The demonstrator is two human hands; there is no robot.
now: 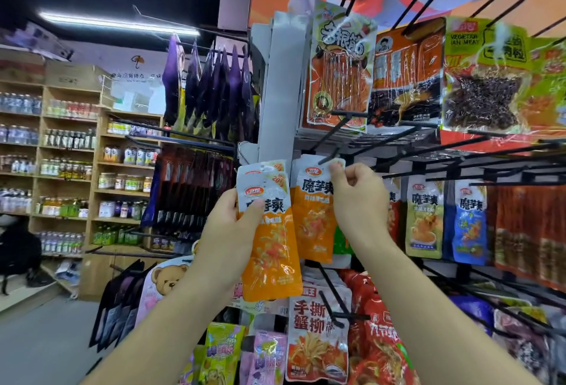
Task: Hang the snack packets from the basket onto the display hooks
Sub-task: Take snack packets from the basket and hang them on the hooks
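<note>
Your left hand (228,231): fingers curled round a small stack of orange packets (271,249), held upright.
Your right hand (358,197): fingers pinching the top edge of a single orange packet (312,222).
Single orange packet: its top is at the tip of a black hook (332,156); you cannot tell whether it is threaded on.

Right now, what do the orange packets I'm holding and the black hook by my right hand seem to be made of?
Orange packets: likely glossy plastic film; white glare streaks and crinkles run across them. Display hook: thin straight rod, matte black, probably coated metal wire, though plastic can't be ruled out.
</note>
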